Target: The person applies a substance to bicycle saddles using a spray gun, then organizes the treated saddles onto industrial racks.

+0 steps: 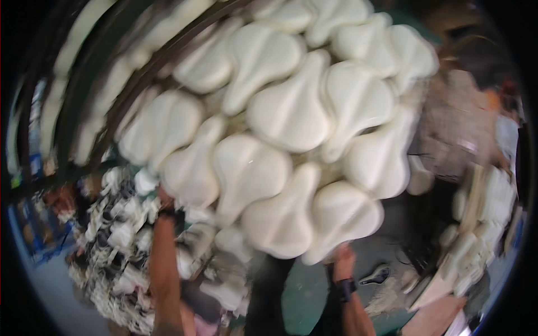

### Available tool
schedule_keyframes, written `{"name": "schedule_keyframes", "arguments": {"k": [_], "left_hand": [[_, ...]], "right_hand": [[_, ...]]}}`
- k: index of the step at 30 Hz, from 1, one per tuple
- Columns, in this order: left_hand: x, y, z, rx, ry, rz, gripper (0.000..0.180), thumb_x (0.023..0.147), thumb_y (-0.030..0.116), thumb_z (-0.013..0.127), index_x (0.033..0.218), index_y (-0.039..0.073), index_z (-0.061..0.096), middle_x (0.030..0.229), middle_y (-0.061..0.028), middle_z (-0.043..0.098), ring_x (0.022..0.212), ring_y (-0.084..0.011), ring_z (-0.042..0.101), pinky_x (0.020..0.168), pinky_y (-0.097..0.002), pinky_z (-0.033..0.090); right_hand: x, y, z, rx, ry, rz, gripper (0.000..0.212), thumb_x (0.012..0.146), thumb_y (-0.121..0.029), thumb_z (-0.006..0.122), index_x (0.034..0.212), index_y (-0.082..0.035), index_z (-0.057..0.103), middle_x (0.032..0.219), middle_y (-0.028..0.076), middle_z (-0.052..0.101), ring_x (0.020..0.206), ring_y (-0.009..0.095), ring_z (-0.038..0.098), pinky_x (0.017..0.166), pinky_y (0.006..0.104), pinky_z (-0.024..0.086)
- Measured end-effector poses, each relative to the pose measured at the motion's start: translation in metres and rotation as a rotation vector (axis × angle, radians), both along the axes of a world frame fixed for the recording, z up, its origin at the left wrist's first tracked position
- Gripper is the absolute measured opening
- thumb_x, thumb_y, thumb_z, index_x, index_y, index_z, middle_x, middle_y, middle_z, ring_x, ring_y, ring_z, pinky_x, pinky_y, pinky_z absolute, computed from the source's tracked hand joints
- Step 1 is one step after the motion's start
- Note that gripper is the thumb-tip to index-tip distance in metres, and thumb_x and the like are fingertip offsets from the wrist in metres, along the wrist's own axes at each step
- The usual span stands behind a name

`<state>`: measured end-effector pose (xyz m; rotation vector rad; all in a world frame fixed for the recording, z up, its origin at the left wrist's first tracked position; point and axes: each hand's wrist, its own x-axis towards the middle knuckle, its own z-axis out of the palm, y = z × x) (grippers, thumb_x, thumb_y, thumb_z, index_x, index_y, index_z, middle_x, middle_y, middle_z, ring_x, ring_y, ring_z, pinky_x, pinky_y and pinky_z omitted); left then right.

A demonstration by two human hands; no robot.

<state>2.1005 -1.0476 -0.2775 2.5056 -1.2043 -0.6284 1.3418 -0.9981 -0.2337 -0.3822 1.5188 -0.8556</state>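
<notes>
White foam bicycle saddle pads [291, 109] lie close together in front of me, their narrow noses pointing different ways. Beneath them, a pale tray [216, 103] shows only in small gaps. My left hand [164, 199] is at the tray's near left edge, closed around it, with the fingers mostly hidden by the pads. At the near right edge my right hand [343, 262] is closed too, its fingers curled against the underside below a pad. Motion blurs both hands and the pads.
A dark rack [84, 84] with rows of white pads stands at the far left. White and dark scraps [120, 246] are heaped at the near left. Stacked white pads [476, 246] stand on the right. A dark saddle-shaped piece [374, 275] lies near my right wrist.
</notes>
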Motion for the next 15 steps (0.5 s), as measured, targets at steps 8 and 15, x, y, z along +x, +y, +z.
{"name": "schedule_keyframes", "arguments": {"k": [8,15], "left_hand": [[-0.108,0.018,-0.024,-0.42,1.102,0.805,0.039,0.095,0.029,0.053,0.123,0.002,0.06,0.119,-0.0125,0.066,0.102,-0.0291,0.066,0.087,-0.0454,0.055],[-0.273,0.075,-0.025,-0.342,1.297,0.49,0.041,0.095,0.018,0.056,0.133,0.002,0.051,0.128,-0.0121,0.06,0.117,-0.0302,0.056,0.107,-0.0421,0.041]], "right_hand": [[-0.014,-0.006,0.031,0.15,0.029,0.104,0.037,0.1,-0.036,0.055,0.094,0.0,0.063,0.083,-0.002,0.06,0.078,0.006,0.052,0.07,0.0263,0.046],[-0.019,-0.011,0.039,0.337,-0.028,0.221,0.044,0.098,-0.038,0.058,0.113,0.003,0.062,0.099,0.004,0.065,0.088,0.013,0.061,0.08,0.0298,0.05]]}}
